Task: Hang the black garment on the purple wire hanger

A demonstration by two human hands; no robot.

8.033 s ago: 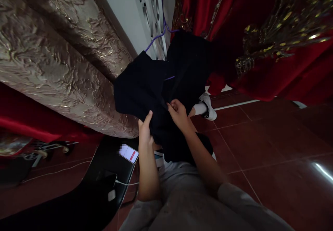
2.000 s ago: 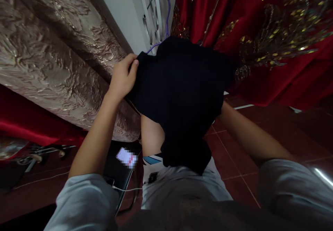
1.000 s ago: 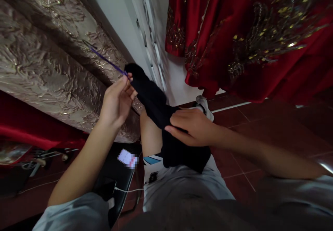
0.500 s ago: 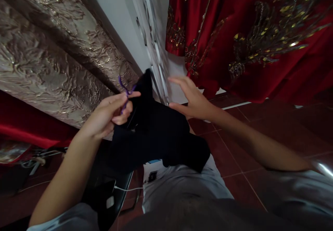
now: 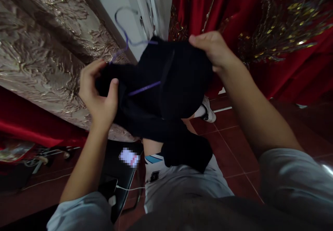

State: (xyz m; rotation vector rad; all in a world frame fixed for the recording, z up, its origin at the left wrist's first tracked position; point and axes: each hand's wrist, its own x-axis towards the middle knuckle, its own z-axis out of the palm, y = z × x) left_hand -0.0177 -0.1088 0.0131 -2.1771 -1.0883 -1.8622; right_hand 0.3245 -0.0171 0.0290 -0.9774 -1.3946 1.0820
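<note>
A dark, nearly black garment (image 5: 187,81) is lifted in front of me, hanging over a thin purple hanger (image 5: 144,88). The hanger's hook rises above the fabric, and its lower bar shows through the garment's opening. My left hand (image 5: 97,88) curves around the garment's left side, with dark cloth between thumb and fingers. At the upper right, my right hand (image 5: 214,48) grips the cloth's edge, its thumb on top and its other fingers partly hidden. Another dark bundle of cloth (image 5: 187,149) rests on my lap.
A lit phone (image 5: 129,157) lies on a black seat (image 5: 122,186) at lower left, near a white cable (image 5: 132,189). Textured beige fabric (image 5: 47,50) hangs on the left. Red fabric with gold sequins (image 5: 260,60) hangs on the right, above a red tiled floor (image 5: 234,147).
The garment has been raised and spread from my lap. My left hand has shifted from the hanger's hook to the garment's left side; my right hand, empty before, now grips its right edge.
</note>
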